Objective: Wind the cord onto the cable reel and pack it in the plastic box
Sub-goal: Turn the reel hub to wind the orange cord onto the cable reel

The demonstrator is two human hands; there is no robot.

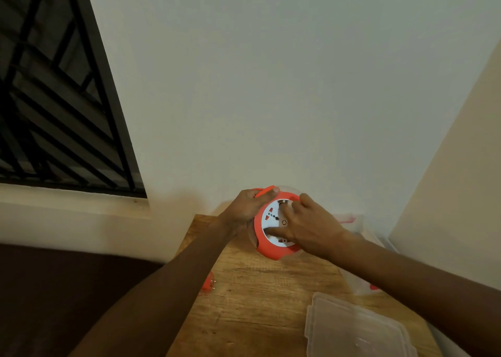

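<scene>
The clear, rectangular plastic lid (352,329) is located nearest the camera, lying flat at the near right of the wooden table top (257,302). One lid is counted. Beyond it, along the right edge against the wall, one clear plastic box (357,280) with red clips is seen, partly hidden by the right forearm.

One round orange cable reel with a white socket face (271,229) is held tilted above the far part of the table, just in front of the pale wall (271,85). The left hand (249,207) is closed around the reel's upper left rim, with the orange cord (264,191) pinned under its fingers. The right hand (306,223) is laid on the white face, fingers spread and partly curled, pressing against it; a full grasp cannot be confirmed.

One small orange plug (208,282) is seen at the table's left edge, beside the left forearm.

Bare wood is left open between the reel and the lid. The table is bounded by walls at the far and right sides.
</scene>
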